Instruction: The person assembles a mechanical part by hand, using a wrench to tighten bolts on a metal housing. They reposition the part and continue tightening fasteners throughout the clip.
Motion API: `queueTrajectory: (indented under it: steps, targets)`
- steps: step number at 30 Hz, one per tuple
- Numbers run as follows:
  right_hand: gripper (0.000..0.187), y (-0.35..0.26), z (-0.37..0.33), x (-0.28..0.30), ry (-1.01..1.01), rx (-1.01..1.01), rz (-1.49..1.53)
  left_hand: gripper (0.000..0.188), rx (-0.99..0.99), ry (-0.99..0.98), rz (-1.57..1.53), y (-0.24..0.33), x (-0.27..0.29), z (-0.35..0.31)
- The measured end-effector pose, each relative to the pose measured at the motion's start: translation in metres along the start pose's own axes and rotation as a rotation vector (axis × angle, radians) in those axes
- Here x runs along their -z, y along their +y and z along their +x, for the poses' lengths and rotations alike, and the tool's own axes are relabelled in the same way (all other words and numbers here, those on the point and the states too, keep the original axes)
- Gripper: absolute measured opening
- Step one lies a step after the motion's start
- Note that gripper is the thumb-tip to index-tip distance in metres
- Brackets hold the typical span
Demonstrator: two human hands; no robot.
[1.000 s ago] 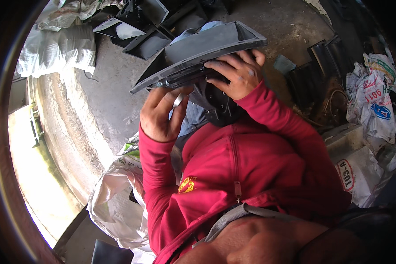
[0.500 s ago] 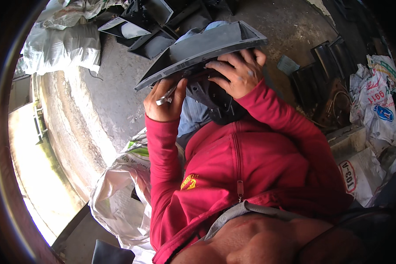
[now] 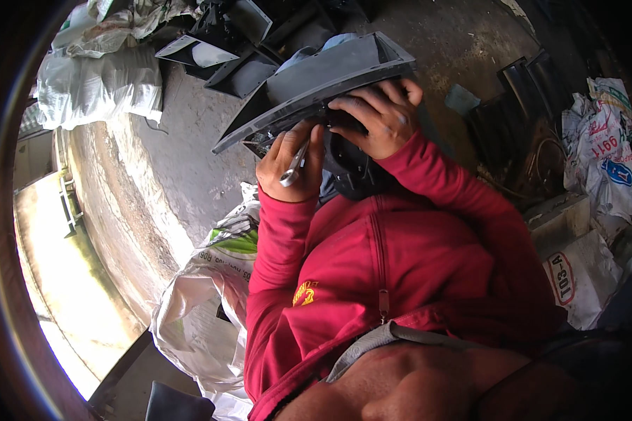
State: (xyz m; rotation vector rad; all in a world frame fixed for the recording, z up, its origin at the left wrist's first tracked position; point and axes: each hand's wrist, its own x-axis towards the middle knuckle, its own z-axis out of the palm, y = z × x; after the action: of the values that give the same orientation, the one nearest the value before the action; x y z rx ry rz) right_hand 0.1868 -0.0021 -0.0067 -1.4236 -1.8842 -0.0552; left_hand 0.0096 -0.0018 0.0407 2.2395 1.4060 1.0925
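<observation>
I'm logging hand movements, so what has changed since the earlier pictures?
The left hand has moved to the right along the near side of the dark panel, carrying the silver wrench with it. Nothing was visibly taken up or let go. The right hand stays at the panel's near edge, and the panel keeps about the same place and tilt.

A red jacket (image 3: 435,252) with long sleeves (image 3: 281,235) — front zip (image 3: 380,252), yellow emblem (image 3: 304,293) on the left. Grey fabric (image 3: 360,345) shows inside its opening.

White sack (image 3: 189,316) at lower left, whitish plastic (image 3: 98,84) upper left, printed sack (image 3: 600,151) far right
</observation>
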Motion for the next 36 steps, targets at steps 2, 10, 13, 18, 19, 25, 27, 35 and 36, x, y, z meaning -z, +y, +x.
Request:
queueTrajectory:
  steps: [2, 10, 13, 18, 19, 25, 27, 35, 36]
  targets:
    - [0.039, 0.001, 0.001, -0.001, 0.004, 0.001, -0.001, 0.02, -0.066, -0.009, 0.061, 0.007, 0.001, 0.005]
    - [0.04, 0.002, -0.001, -0.005, 0.032, 0.0, 0.065, 0.02, -0.083, -0.034, 0.099, 0.009, -0.004, 0.005]
    - [0.041, 0.003, -0.002, -0.005, 0.028, -0.005, 0.051, 0.021, 0.294, -0.016, -0.441, -0.011, -0.006, -0.008]
    - [0.041, 0.002, -0.004, -0.008, 0.022, -0.007, 0.027, 0.026, 0.554, 0.117, -0.857, -0.043, 0.008, -0.026]
    - [0.042, 0.002, -0.004, -0.008, 0.014, -0.007, 0.028, 0.023, 0.552, 0.124, -0.907, -0.043, 0.012, -0.026]
    - [0.041, 0.0, -0.001, -0.006, 0.025, 0.006, 0.039, 0.014, 0.149, 0.031, -0.154, -0.005, 0.004, -0.008]
    - [0.039, 0.0, 0.0, -0.006, 0.016, 0.011, 0.051, 0.017, 0.054, 0.031, -0.008, -0.005, 0.0, -0.007]
    - [0.038, -0.002, 0.0, -0.005, -0.008, -0.009, 0.041, 0.018, -0.074, -0.057, 0.156, 0.006, -0.005, 0.007]
    - [0.038, -0.002, -0.001, -0.005, -0.011, -0.014, 0.042, 0.018, 0.143, -0.042, -0.157, -0.003, -0.002, 0.003]
